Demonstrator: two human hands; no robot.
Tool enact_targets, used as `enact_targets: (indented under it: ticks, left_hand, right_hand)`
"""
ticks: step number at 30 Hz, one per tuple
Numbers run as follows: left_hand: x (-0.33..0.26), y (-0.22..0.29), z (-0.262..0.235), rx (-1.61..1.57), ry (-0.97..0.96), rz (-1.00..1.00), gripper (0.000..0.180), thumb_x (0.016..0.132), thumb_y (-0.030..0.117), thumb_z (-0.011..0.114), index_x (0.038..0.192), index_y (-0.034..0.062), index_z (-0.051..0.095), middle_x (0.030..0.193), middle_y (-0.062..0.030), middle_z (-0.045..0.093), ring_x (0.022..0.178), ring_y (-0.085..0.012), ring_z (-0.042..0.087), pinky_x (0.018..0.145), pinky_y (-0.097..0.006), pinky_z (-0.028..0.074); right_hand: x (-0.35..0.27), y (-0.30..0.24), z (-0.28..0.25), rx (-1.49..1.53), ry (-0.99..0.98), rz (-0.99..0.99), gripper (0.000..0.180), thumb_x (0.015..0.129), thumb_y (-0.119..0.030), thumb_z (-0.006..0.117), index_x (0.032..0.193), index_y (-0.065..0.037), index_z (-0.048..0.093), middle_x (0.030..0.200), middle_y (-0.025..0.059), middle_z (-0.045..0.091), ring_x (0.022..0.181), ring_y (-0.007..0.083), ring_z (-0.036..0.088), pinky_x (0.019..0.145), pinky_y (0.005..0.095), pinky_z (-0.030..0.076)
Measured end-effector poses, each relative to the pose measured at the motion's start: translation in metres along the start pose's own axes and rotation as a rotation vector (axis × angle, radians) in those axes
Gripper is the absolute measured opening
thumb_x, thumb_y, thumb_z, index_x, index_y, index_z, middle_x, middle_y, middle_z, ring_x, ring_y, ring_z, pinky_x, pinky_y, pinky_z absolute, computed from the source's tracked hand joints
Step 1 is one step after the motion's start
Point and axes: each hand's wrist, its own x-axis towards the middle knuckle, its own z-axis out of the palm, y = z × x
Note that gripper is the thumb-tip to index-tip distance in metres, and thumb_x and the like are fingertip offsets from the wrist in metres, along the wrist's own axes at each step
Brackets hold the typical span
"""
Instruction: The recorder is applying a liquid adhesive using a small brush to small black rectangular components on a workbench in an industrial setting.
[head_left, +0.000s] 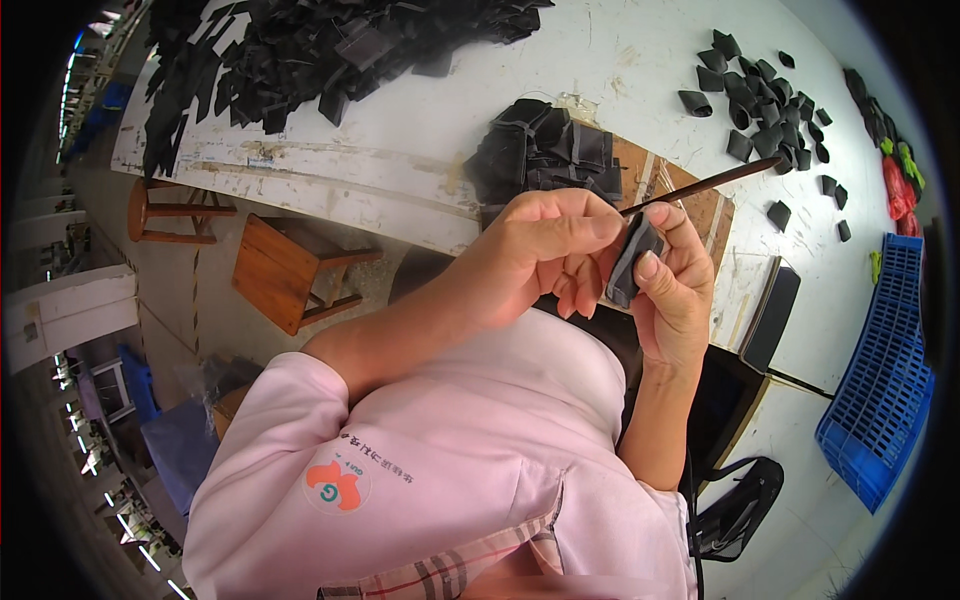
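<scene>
Both my hands meet in front of my chest, above the near edge of the worktable. In my right hand (pixel 675 285), a small folded black fabric piece (pixel 632 265) is gripped between thumb and fingers. A slim dark brown pointed stick (pixel 725 180) slants out past the right fingertips, its tip toward the far right. The near end of that stick disappears between the thumb and forefinger of my left hand (pixel 560 245), which pinch it; the other left fingers curl beside the fabric piece. Just beyond the hands lies a stack of black fabric pieces (pixel 550 150) on the table.
A large heap of black pieces (pixel 340 50) covers the table's far left. Several small black loops (pixel 765 105) are scattered at the far right. A brown board (pixel 640 165) lies beyond my hands. At right stands a blue plastic crate (pixel 880 370); wooden stools (pixel 285 275) stand left.
</scene>
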Motion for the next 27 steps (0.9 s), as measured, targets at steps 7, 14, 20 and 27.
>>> enact_targets:
  ticks: [7, 14, 20, 27]
  left_hand:
    - [0.006, 0.007, 0.002, 0.203, -0.052, -0.059, 0.012, 0.078, 0.010, 0.059, 0.084, 0.0000, 0.055, 0.061, -0.0052, 0.057, 0.045, -0.0108, 0.054, 0.040, -0.019, 0.040]
    - [0.001, 0.003, -0.003, 0.251, -0.037, -0.027, 0.015, 0.076, 0.011, 0.061, 0.083, -0.0019, 0.057, 0.063, -0.0064, 0.058, 0.048, -0.0094, 0.055, 0.041, -0.018, 0.042]
    - [-0.013, -0.008, -0.003, 0.438, 0.134, 0.528, 0.009, 0.071, 0.005, 0.060, 0.072, -0.0035, 0.058, 0.058, -0.0050, 0.057, 0.049, -0.0080, 0.053, 0.044, -0.021, 0.042]
    - [-0.024, -0.017, -0.002, 0.713, 0.380, 0.949, 0.004, 0.063, -0.003, 0.057, 0.062, -0.0017, 0.053, 0.052, -0.0100, 0.052, 0.043, -0.0158, 0.049, 0.041, -0.028, 0.036]
  right_hand:
    - [-0.003, -0.007, -0.007, 0.000, -0.046, 0.082, 0.046, 0.067, -0.004, 0.071, 0.106, 0.002, 0.046, 0.096, 0.0073, 0.053, 0.083, 0.0120, 0.056, 0.069, 0.0208, 0.047]
    - [-0.004, -0.007, 0.002, -0.377, 0.002, 0.047, 0.040, 0.072, -0.004, 0.064, 0.107, 0.002, 0.044, 0.080, 0.0043, 0.054, 0.064, 0.0086, 0.053, 0.053, 0.0162, 0.040]
    - [-0.017, -0.007, 0.034, -1.182, 0.210, -0.656, 0.022, 0.082, -0.019, 0.056, 0.092, 0.000, 0.057, 0.067, 0.0047, 0.053, 0.058, 0.0130, 0.048, 0.054, 0.0232, 0.040]
    - [-0.003, 0.010, 0.057, -1.087, -0.013, -0.696, 0.022, 0.081, -0.018, 0.060, 0.076, 0.004, 0.060, 0.063, 0.0090, 0.057, 0.052, 0.0142, 0.052, 0.045, 0.0260, 0.040]
